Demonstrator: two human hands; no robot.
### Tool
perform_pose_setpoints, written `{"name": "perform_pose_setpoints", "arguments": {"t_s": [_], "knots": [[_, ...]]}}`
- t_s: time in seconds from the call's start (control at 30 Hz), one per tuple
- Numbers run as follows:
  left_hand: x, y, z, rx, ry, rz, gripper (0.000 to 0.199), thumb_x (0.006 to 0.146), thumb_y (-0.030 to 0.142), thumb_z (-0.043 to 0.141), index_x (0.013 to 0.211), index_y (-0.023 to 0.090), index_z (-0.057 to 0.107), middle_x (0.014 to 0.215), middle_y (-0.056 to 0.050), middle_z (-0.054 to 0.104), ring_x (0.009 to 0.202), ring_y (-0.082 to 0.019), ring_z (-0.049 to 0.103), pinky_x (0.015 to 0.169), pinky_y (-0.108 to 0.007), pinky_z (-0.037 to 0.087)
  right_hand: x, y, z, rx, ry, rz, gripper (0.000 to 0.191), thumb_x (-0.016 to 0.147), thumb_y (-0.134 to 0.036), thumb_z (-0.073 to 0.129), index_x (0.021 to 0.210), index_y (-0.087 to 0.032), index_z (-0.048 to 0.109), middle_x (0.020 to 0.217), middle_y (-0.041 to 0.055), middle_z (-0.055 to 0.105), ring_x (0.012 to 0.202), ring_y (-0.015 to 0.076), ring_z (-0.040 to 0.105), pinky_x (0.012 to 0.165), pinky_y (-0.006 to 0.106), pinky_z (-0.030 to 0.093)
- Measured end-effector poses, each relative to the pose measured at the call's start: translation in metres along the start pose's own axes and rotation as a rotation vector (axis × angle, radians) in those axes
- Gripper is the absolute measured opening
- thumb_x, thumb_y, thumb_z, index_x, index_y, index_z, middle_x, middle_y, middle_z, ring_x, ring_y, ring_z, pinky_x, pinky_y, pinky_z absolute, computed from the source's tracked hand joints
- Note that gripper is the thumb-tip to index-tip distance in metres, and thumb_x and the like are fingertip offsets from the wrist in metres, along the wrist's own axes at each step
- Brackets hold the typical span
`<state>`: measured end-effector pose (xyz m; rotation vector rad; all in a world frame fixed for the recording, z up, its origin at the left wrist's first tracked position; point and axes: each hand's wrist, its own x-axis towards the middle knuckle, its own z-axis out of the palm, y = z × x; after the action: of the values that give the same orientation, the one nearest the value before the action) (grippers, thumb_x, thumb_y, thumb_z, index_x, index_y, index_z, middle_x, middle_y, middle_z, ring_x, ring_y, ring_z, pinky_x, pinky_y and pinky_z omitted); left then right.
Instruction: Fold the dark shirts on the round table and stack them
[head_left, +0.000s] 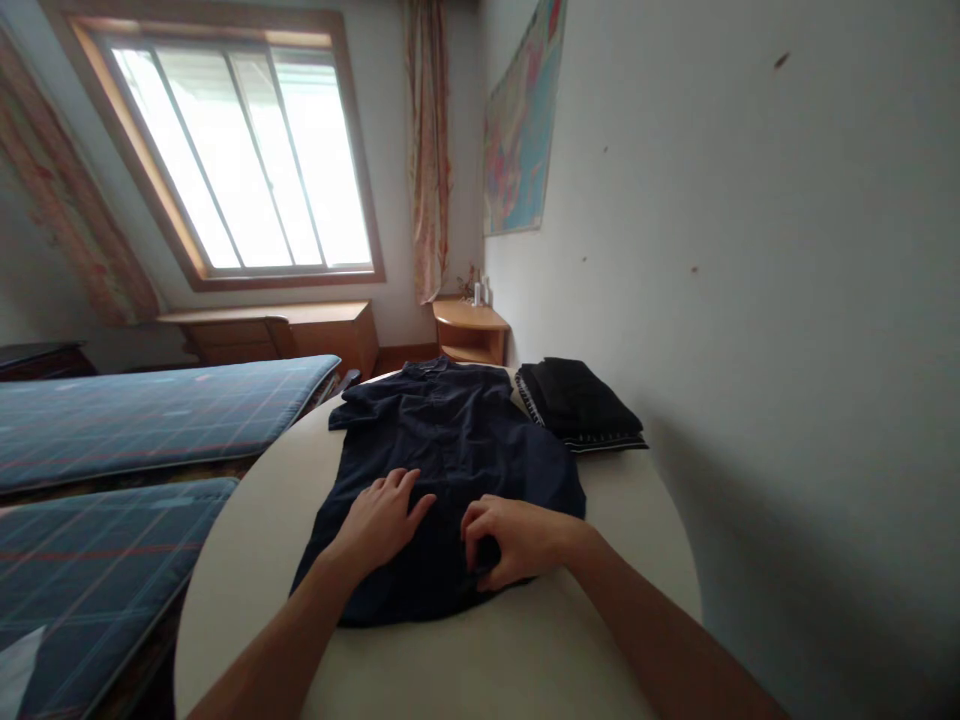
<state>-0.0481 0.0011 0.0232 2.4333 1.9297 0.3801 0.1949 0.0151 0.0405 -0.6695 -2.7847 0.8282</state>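
A dark navy short-sleeved shirt (450, 440) is spread on the round white table (247, 560), its collar at the far side and its hem towards me. My left hand (386, 515) lies on the lower left part of the shirt, fingers stretched and thumb apart. On the lower right part, my right hand (510, 540) has its fingers curled towards the thumb, with dark cloth of the shirt showing between them. Slight wrinkles run across the fabric.
A stack of folded black clothes (581, 400) sits at the table's far right, near the white wall (750, 350). Plaid-covered beds (165, 410) stand on the left. Beyond are a wooden desk (315, 315), a corner shelf (471, 318) and a window (247, 160).
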Motion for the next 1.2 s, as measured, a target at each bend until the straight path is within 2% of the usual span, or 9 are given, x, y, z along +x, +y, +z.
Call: {"name": "perform_pose_setpoints", "arguments": {"t_s": [0.07,0.2,0.27,0.33,0.4,0.47,0.73,1.0,1.2], "knots": [[0.004,-0.012,0.011,0.068,-0.075,-0.058,0.057,0.098,0.054,0.038,0.141,0.018,0.050,0.147,-0.016,0.050,0.133,-0.036,0.048,0.103,-0.048,0.042,0.003,-0.002,0.006,-0.020,0.008,-0.012,0.026,0.071,-0.031,0.082,0.094,-0.023,0.075,0.112,0.0042,0.067,0.106,0.0195,0.061,0.097,0.029,0.046],[0.016,-0.028,0.021,0.123,-0.165,-0.106,0.066,0.096,0.058,0.039,0.150,0.020,0.040,0.158,-0.015,0.034,0.143,-0.042,0.032,0.107,-0.055,0.036,0.011,-0.007,0.020,-0.098,0.085,0.042,0.058,0.076,-0.033,0.077,0.131,-0.021,0.061,0.137,0.0109,0.059,0.128,0.0249,0.052,0.110,0.035,0.040],[0.024,-0.032,0.023,0.129,-0.171,-0.126,0.067,0.096,0.058,0.039,0.152,0.020,0.038,0.159,-0.015,0.030,0.144,-0.043,0.029,0.109,-0.056,0.034,0.015,-0.009,0.027,-0.156,0.123,0.105,0.069,0.080,-0.038,0.073,0.143,-0.020,0.050,0.151,0.0130,0.045,0.139,0.0284,0.040,0.116,0.042,0.031],[0.032,-0.035,0.024,0.131,-0.156,-0.140,0.066,0.097,0.056,0.037,0.152,0.020,0.036,0.160,-0.014,0.028,0.145,-0.043,0.027,0.111,-0.056,0.032,0.019,-0.008,0.032,-0.220,0.169,0.220,0.080,0.082,-0.049,0.070,0.151,-0.023,0.038,0.160,0.0128,0.030,0.147,0.0353,0.024,0.119,0.054,0.019],[0.038,-0.038,0.027,0.130,-0.145,-0.151,0.066,0.098,0.055,0.034,0.153,0.020,0.034,0.161,-0.014,0.026,0.146,-0.042,0.024,0.112,-0.058,0.029,0.022,-0.004,0.034,-0.257,0.195,0.358,0.093,0.079,-0.063,0.067,0.156,-0.027,0.028,0.164,0.0120,0.017,0.149,0.0432,0.008,0.116,0.066,0.008],[0.044,-0.040,0.032,0.128,-0.145,-0.153,0.066,0.098,0.055,0.033,0.154,0.020,0.031,0.162,-0.014,0.023,0.147,-0.043,0.020,0.113,-0.060,0.026,0.026,0.003,0.034,-0.244,0.168,0.461,0.101,0.076,-0.073,0.061,0.157,-0.028,0.021,0.165,0.0122,0.009,0.148,0.0469,-0.001,0.113,0.071,0.003],[0.082,-0.056,0.048,0.124,-0.115,-0.174,0.068,0.098,0.057,0.031,0.155,0.021,0.030,0.163,-0.014,0.021,0.147,-0.043,0.020,0.112,-0.063,0.024,0.058,0.037,0.016,-0.186,0.031,0.560,0.105,0.077,-0.082,0.047,0.159,-0.030,0.008,0.166,0.0100,-0.006,0.146,0.0446,-0.018,0.112,0.067,-0.010],[0.130,-0.078,0.054,0.079,-0.114,-0.232,0.070,0.096,0.060,0.032,0.155,0.022,0.032,0.163,-0.014,0.022,0.147,-0.044,0.021,0.113,-0.063,0.023,0.099,0.067,-0.003,-0.216,0.049,0.627,0.103,0.077,-0.086,0.039,0.159,-0.032,0.008,0.166,0.0064,-0.007,0.148,0.0420,-0.017,0.113,0.065,-0.010],[0.135,-0.088,0.059,0.041,-0.024,-0.242,0.074,0.095,0.062,0.036,0.157,0.026,0.021,0.164,-0.010,0.019,0.148,-0.037,0.021,0.117,-0.057,0.020,0.107,0.078,-0.003,-0.271,0.117,0.605,0.097,0.079,-0.085,0.034,0.158,-0.033,0.012,0.167,0.0063,-0.001,0.149,0.0413,-0.012,0.112,0.067,-0.007]]}}
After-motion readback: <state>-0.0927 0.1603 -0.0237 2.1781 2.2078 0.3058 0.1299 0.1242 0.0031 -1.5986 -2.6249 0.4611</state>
